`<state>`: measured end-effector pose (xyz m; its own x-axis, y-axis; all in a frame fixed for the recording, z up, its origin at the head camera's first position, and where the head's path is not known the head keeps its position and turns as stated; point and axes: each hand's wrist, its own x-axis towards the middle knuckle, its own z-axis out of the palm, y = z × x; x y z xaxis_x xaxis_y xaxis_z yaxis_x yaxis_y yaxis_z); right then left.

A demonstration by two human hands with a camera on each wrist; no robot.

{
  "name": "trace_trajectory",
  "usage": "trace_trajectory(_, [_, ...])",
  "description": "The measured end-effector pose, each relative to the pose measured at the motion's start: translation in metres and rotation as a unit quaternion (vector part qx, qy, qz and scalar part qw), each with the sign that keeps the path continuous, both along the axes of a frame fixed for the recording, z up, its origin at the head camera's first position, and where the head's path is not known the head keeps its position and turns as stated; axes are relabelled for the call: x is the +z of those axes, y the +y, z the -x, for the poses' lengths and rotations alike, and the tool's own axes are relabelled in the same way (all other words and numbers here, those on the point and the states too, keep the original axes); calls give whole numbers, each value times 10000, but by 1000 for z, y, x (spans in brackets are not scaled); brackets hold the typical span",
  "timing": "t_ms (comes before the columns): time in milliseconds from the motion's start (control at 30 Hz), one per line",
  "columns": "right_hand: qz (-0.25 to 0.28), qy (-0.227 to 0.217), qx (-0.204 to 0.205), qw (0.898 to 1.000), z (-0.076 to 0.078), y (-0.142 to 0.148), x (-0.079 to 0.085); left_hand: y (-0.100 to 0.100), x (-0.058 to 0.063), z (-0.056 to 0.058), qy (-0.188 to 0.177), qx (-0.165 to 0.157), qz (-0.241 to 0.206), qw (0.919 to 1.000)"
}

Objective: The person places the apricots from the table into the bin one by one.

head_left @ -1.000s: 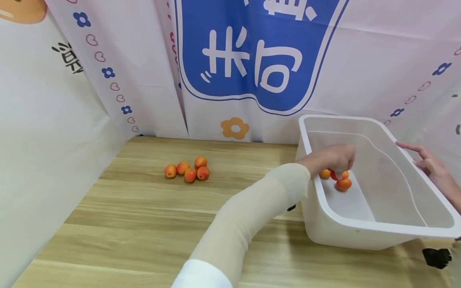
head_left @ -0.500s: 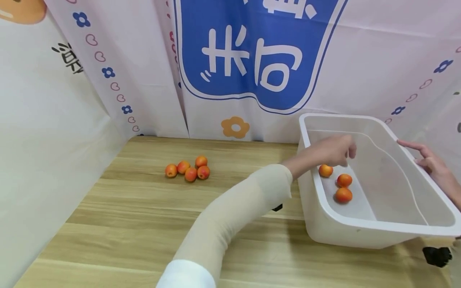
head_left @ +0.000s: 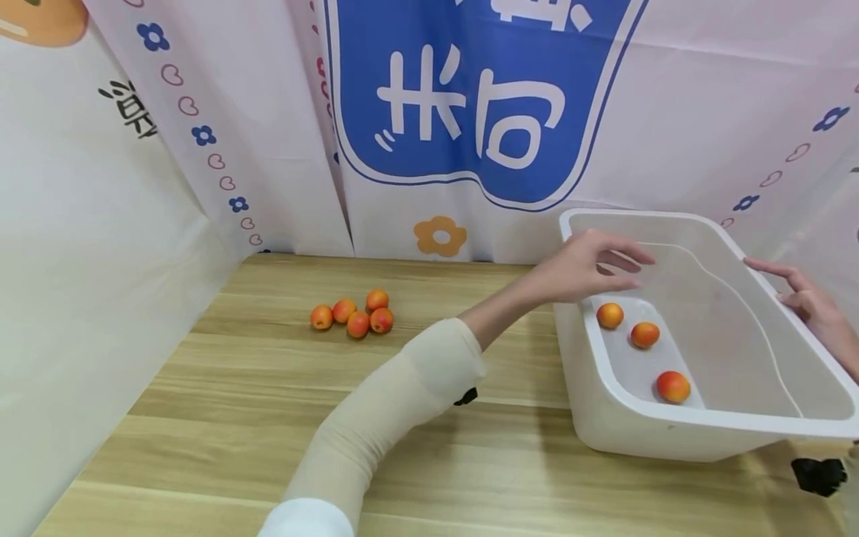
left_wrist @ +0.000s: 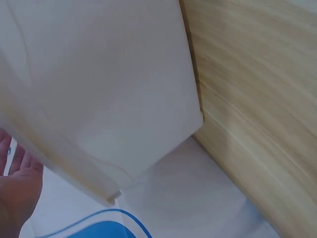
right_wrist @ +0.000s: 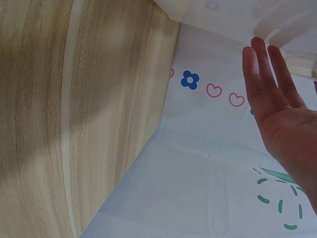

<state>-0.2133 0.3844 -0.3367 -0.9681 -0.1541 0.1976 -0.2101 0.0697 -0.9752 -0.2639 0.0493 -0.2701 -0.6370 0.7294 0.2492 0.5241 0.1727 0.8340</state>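
My left hand (head_left: 582,267) hovers over the left rim of a white plastic tub (head_left: 711,424), its fingers apart and nothing between them. In the left wrist view, that hand (left_wrist: 20,183) shows beside the tub's wall (left_wrist: 124,99). Three small orange-red fruits, apricot-like, lie apart on the tub floor: one fruit (head_left: 610,315) by the left wall, another (head_left: 645,335) near it, the third (head_left: 673,387) towards the near end. My right hand (head_left: 815,309) touches the tub's right rim; the right wrist view shows this hand (right_wrist: 287,114) with straight fingers against the outer wall.
Several more such fruits (head_left: 358,324) sit in a cluster on the wooden table (head_left: 221,418), left of the tub. A printed white cloth (head_left: 288,201) hangs behind and at the sides. Black straps (head_left: 819,476) show near both wrists.
My left hand has let go of a fruit, risen from the tub and moved left with its fingers opening. One fruit has rolled towards the tub's near end. The right hand stays on the rim.
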Motion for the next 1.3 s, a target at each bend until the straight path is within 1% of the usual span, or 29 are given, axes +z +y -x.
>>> trace_trajectory(33, [1,-20,-23,10000,-1,-1,0,-5,0,-1,-80,4,-154,9998])
trace_trajectory(100, [-176,-23,-101,9998,-2,-1,0,-14,-1,-2,-224,66,-398,9989])
trace_trajectory(167, [-145,-2,-73,9999,-2,0,0,-23,-2,-1,-309,141,-615,9975])
trace_trajectory(233, [-105,26,-61,9999,-1,0,1,-34,-2,0,-386,283,-786,9958])
trace_trajectory(333, [6,54,-24,10000,1,0,2,-49,-2,1,-341,511,-935,9937])
trace_trajectory(400, [-11,71,4,10000,2,1,3,-60,-1,2,-225,686,-902,9933])
trace_trajectory(500, [3,44,17,10000,3,1,4,-75,-2,2,89,925,-712,9931])
trace_trajectory(600, [18,17,28,10000,4,1,5,-89,-5,3,352,1148,-362,9921])
trace_trajectory(633, [-10,15,28,10000,4,1,5,-93,-7,4,427,1208,-230,9915])
trace_trajectory(700, [-250,35,-28,9997,4,2,6,-101,-10,5,526,1320,19,9899])
trace_trajectory(767, [-270,51,24,9996,4,2,6,-109,-13,6,625,1446,231,9873])
trace_trajectory(867, [-327,31,-23,9995,3,2,6,-121,-17,7,722,1628,448,9830])
trace_trajectory(933, [-191,-31,-12,9998,2,2,6,-129,-19,7,778,1736,608,9799])
trace_trajectory(1133, [-230,-102,-40,9997,0,1,5,-150,-27,8,825,1988,998,9715])
trace_trajectory(1200, [-316,-95,-57,9994,-1,1,5,-157,-30,9,845,2027,1068,9697])
trace_trajectory(1300, [-378,-63,-38,9993,-1,2,4,-167,-34,11,773,2032,1072,9702])
